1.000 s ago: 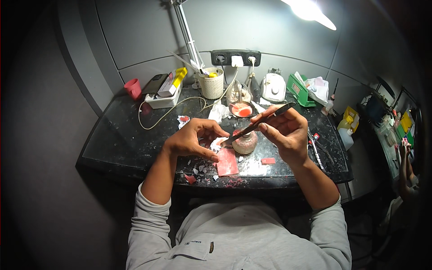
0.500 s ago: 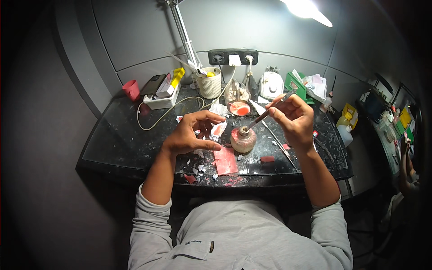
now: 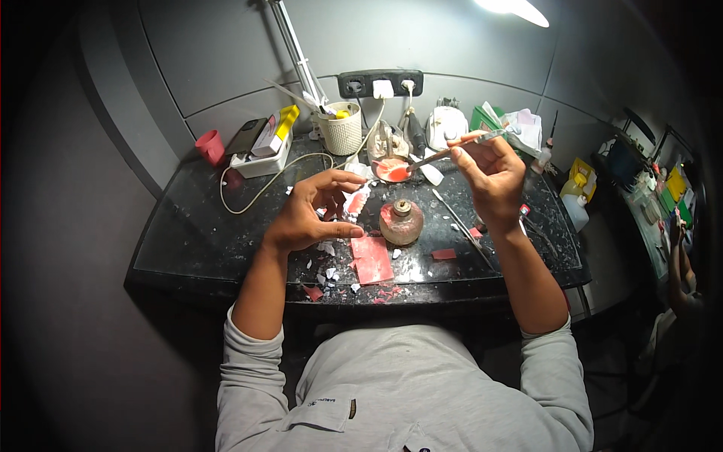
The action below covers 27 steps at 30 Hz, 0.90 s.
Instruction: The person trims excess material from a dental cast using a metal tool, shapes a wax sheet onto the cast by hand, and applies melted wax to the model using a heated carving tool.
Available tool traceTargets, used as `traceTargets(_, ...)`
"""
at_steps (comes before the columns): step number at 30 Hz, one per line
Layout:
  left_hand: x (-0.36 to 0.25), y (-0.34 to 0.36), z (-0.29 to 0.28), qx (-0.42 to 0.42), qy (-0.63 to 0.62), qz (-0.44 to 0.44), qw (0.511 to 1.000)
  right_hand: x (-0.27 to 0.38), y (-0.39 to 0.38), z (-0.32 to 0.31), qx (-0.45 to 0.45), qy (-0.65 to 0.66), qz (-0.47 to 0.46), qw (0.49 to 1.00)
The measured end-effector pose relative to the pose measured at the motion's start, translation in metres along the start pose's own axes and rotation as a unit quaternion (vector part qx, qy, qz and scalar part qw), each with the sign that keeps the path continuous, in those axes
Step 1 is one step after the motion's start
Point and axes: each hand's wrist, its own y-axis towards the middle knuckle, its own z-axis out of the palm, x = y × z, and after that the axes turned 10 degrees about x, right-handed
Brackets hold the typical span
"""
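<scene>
My right hand (image 3: pixel 493 177) pinches a slim metal wax spatula (image 3: pixel 440 157), its tip at the edge of a small round pan (image 3: pixel 382 178) of orange-red wax. My left hand (image 3: pixel 301 215) curves round a white dental cast (image 3: pixel 360 194) with pink wax on it; thumb and forefinger are wide apart, and the other fingers' hold is partly hidden. Between my hands stands a round glass spirit burner (image 3: pixel 401 224) with a metal wick holder. Below my left thumb lies a pink wax sheet (image 3: pixel 373 262), and a smaller pink piece (image 3: pixel 444 255) is to its right.
White and pink scraps (image 3: pixel 329 275) litter the black table (image 3: pixel 188 233). A thin metal tool (image 3: pixel 461 226) lies at right. Behind are a pink cup (image 3: pixel 211 147), a white box (image 3: pixel 263 166), a woven basket (image 3: pixel 340 134) and a cable (image 3: pixel 309 157). Another person's arm (image 3: pixel 675 260) shows far right.
My right hand has moved the spatula from the burner's wick to the wax pan. My left hand keeps its curled pose by the cast. The whole view has shifted slightly.
</scene>
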Motion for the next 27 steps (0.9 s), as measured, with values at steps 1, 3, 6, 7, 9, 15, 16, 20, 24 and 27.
traceTargets(1,0.001,0.0,0.0,-0.002,-0.005,0.0,1.0,-0.001,0.0,0.0,0.007,0.006,0.007,1.0)
traceTargets(3,0.002,0.001,0.001,-0.008,-0.014,0.001,1.0,-0.002,0.0,0.002,0.009,0.003,0.015,1.0)
traceTargets(6,-0.003,-0.001,0.001,-0.015,-0.01,-0.004,1.0,-0.001,0.0,0.003,0.015,-0.002,0.018,1.0)
traceTargets(7,-0.004,-0.001,0.001,-0.015,0.002,-0.01,1.0,0.0,0.0,0.003,0.015,-0.003,0.012,1.0)
traceTargets(9,-0.001,0.0,0.002,-0.017,0.003,-0.004,1.0,0.002,0.0,0.003,0.015,-0.003,0.008,1.0)
traceTargets(15,-0.004,0.0,0.003,-0.015,0.033,-0.021,0.999,0.003,0.002,-0.005,-0.006,0.069,0.02,0.997)
traceTargets(16,-0.005,0.0,0.003,-0.013,0.047,-0.031,0.998,0.002,0.002,-0.008,-0.006,0.07,0.02,0.997)
traceTargets(20,-0.005,0.0,0.003,-0.006,0.042,-0.038,0.998,0.008,0.0,-0.008,0.019,0.046,0.051,0.997)
traceTargets(24,-0.002,0.003,0.004,0.006,0.015,-0.014,1.0,0.005,-0.002,-0.003,0.037,0.057,0.062,0.996)
traceTargets(27,0.0,0.002,0.004,0.013,-0.053,0.019,0.998,0.007,-0.002,-0.002,0.036,0.065,0.069,0.995)
